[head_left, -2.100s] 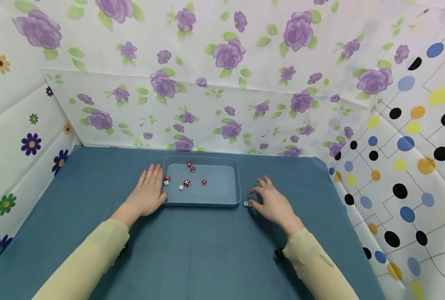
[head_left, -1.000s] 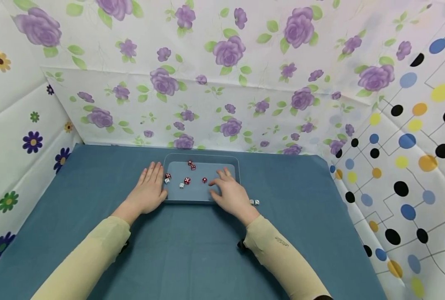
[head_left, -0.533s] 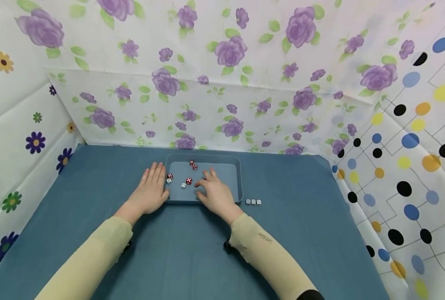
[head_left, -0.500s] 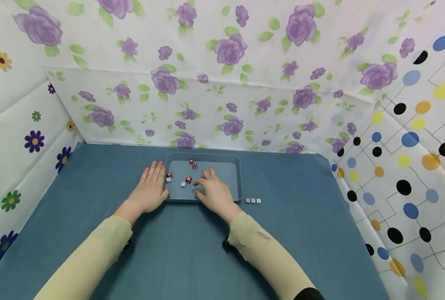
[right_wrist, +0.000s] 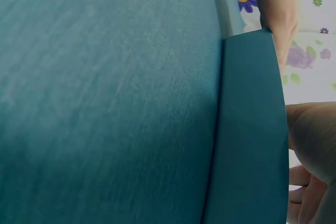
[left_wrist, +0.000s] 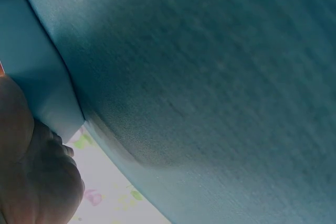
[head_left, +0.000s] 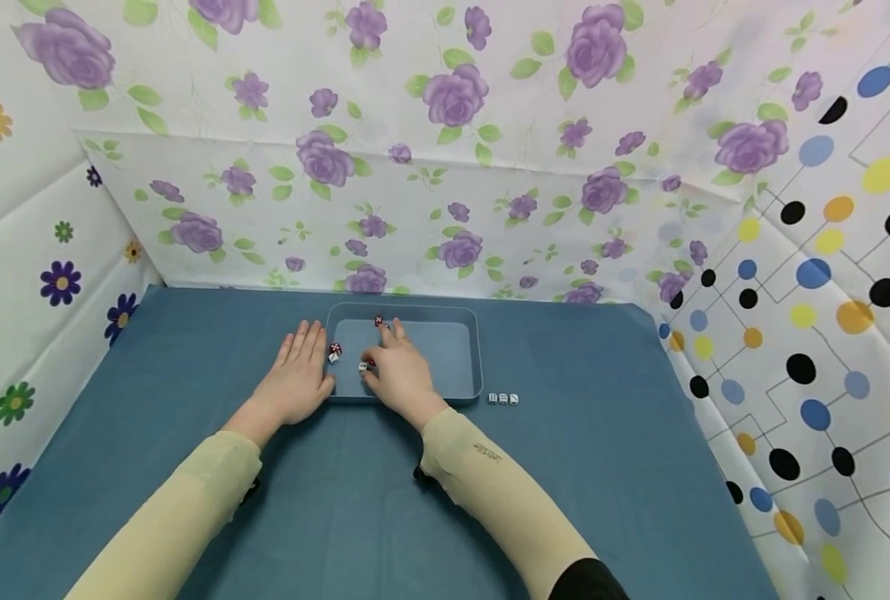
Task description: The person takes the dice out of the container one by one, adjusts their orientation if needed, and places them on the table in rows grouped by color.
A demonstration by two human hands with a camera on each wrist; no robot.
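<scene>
My left hand (head_left: 295, 379) lies with straight fingers along the left edge of a shallow blue tray (head_left: 456, 402), and its thumb touches the rim. Inside the tray, my right hand (head_left: 400, 371) has thumb and index finger on either side of a white die (head_left: 363, 367), seemingly pinching it. Behind that die, a red die (head_left: 372, 363) shows partly between the fingers. Another red die (head_left: 336, 348) and a white die (head_left: 333, 357) sit against the tray's left wall. Near the far wall is a red die (head_left: 379, 321); its neighbour is mostly covered by my right fingers.
Three white dice (head_left: 502, 399) stand in a row on the blue cloth (head_left: 580, 433), right of the tray. Flowered and dotted sheets (head_left: 445, 225) close off the back and sides. The tray wall (right_wrist: 247, 129) rises close beside my right wrist.
My right hand has gone from the dice row on the right, over the tray's rim, then leftward to the white die. My left hand has stayed at the tray's edge.
</scene>
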